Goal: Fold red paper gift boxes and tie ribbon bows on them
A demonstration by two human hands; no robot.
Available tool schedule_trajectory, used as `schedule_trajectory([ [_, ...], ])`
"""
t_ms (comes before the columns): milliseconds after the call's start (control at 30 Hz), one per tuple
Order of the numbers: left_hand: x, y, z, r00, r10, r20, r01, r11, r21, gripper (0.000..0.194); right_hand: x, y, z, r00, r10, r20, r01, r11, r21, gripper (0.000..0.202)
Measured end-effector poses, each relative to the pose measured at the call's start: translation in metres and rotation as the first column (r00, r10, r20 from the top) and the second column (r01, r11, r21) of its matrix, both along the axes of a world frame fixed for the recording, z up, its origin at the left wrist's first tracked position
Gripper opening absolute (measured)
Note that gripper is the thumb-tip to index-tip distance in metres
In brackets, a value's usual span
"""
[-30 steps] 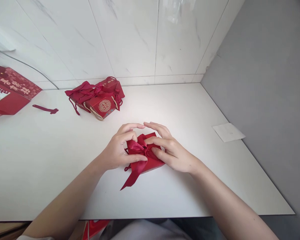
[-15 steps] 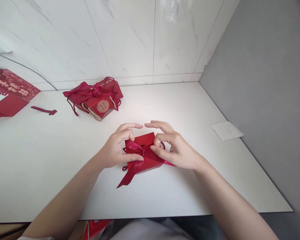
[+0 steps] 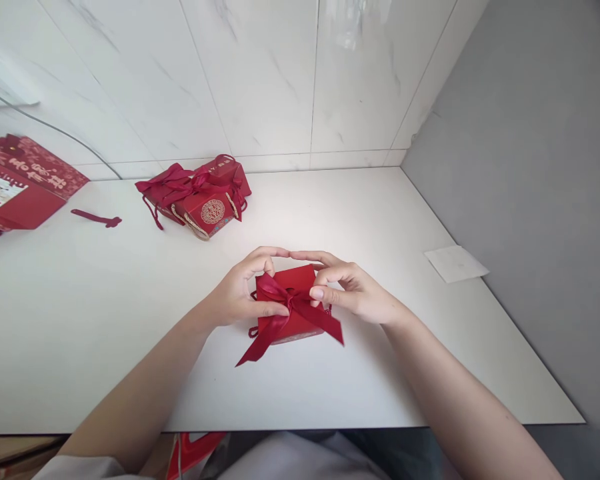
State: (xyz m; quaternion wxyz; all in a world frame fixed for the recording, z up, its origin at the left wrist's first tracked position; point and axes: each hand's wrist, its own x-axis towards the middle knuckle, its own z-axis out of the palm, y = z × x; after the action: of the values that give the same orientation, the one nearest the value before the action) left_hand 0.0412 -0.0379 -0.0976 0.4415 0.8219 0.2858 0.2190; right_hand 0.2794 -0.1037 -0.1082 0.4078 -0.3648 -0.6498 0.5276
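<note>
A small red box [image 3: 300, 277] lies on the white table in front of me, with a dark red ribbon [image 3: 325, 321] tied in a bow on its top. My left hand [image 3: 247, 287] is at the box's left side, thumb on the bow near its knot, the ribbon's left loop pinched between thumb and bent finger. My right hand [image 3: 353, 287] is at the right side, its thumb and bent fingers closed on the bow's right loop. Both index fingertips meet above the back edge of the box. The two ribbon tails hang toward the table's front.
Several red boxes with ribbons and cord handles [image 3: 195, 197] stand together near the tiled wall. A larger red printed box [image 3: 30, 193] and a flat dark red strip [image 3: 96, 217] are at the left. A white paper [image 3: 456, 263] lies at the right table edge.
The fingertips of both hands have come together behind the box. The ribbon's right tail has swung forward and now hangs in full view. The camera view has shifted slightly.
</note>
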Motion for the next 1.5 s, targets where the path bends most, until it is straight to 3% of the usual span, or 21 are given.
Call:
schedule_trajectory([
  [100, -0.001, -0.001, 0.004, 0.999, -0.012, -0.030, 0.012, 1.000, 0.010, 0.045, 0.000, 0.001, -0.003, 1.000, 0.000, -0.028, -0.001, 0.999, -0.053, 0.037],
  [300, -0.004, -0.005, 0.015, 0.991, -0.044, -0.124, 0.050, 0.998, 0.048, 0.038, -0.003, 0.000, -0.004, 0.998, -0.056, -0.013, 0.055, 0.998, -0.034, 0.041],
  [500, -0.007, -0.006, 0.017, 0.986, -0.056, -0.158, 0.052, 0.998, -0.025, 0.033, -0.003, 0.000, -0.005, 0.999, -0.040, 0.002, 0.040, 0.998, -0.054, 0.041],
  [700, -0.008, -0.006, 0.020, 0.975, -0.071, -0.212, 0.075, 0.997, 0.013, 0.029, -0.003, -0.001, -0.002, 1.000, -0.022, 0.004, 0.023, 0.998, -0.067, 0.041],
  [1033, -0.010, 0.000, 0.009, 0.996, -0.091, -0.014, 0.088, 0.984, -0.158, 0.038, -0.001, -0.001, -0.003, 0.999, -0.051, -0.016, 0.049, 0.992, -0.113, 0.039],
  [1500, -0.010, -0.002, 0.015, 0.995, -0.071, -0.067, 0.065, 0.993, -0.095, 0.036, 0.006, 0.001, -0.002, 1.000, -0.023, 0.012, 0.023, 1.000, -0.009, 0.037],
])
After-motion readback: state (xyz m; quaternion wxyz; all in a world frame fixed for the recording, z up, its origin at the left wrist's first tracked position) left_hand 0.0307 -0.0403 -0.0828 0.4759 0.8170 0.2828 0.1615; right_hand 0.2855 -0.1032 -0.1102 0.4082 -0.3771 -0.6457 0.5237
